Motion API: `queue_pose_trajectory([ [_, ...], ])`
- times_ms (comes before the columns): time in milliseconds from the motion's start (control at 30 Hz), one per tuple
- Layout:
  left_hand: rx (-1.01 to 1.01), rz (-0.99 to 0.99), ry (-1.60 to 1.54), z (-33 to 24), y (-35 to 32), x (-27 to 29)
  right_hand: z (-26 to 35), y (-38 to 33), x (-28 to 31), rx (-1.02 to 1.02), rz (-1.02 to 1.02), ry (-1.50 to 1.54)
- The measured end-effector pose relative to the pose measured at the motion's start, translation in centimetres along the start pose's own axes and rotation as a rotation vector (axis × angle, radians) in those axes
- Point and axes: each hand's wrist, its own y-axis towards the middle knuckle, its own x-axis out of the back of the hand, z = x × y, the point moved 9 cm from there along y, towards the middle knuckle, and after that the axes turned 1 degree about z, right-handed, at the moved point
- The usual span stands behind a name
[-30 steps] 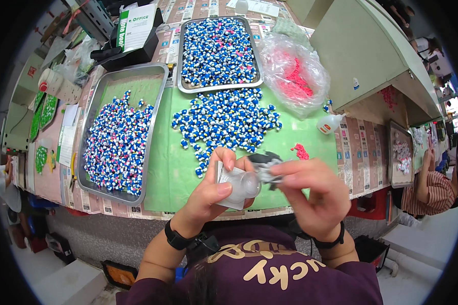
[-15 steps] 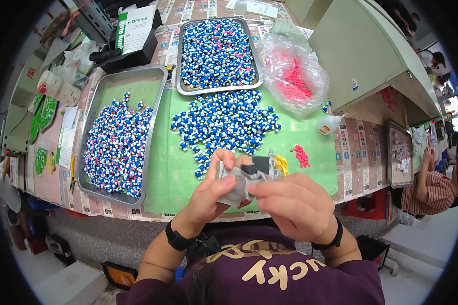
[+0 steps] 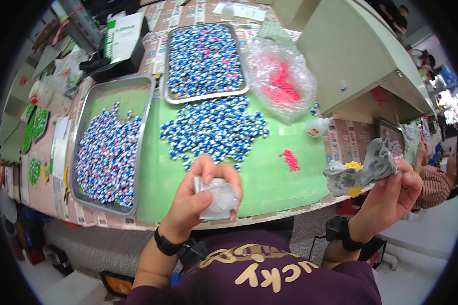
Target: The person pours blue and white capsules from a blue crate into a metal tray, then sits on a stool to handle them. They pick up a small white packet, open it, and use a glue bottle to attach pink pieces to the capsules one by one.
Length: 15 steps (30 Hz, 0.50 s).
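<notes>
My left hand (image 3: 188, 206) is closed around a small clear, squarish plastic piece with a round raised middle (image 3: 221, 197), held over the front of the green mat (image 3: 275, 190). Its exact kind is unclear. Out to the right, past the table's front edge, my right hand (image 3: 394, 190) pinches a crumpled grey, smudged sheet (image 3: 359, 178) with yellow material on it; whether that is cloth or paper I cannot tell. Beyond my left hand spreads a pile of small blue-and-white pieces (image 3: 213, 127). A little heap of pink pieces (image 3: 290, 159) lies on the mat between my hands.
Metal trays of blue-and-white pieces stand at the left (image 3: 146, 122) and back (image 3: 244, 76). A clear bag of pink pieces (image 3: 285, 84), a small white squeeze bottle (image 3: 318, 127) and a beige metal cabinet (image 3: 356, 56) occupy the right. Another person (image 3: 435, 188) sits at far right.
My hands were together on the grey sheet. Now they are apart: the right has carried the sheet off to the right, and the clear plastic piece shows in my left hand.
</notes>
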Motion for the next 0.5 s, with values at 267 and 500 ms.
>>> queue_pose_trajectory([
  [267,0.21,-0.1,0.456,4.0,-1.0,2.8,-7.4,2.0,4.1,-0.228,-0.016,-0.178],
  [500,0.08,0.007,1.215,4.1,-0.3,1.7,-11.0,3.6,2.4,-0.237,0.052,-0.148],
])
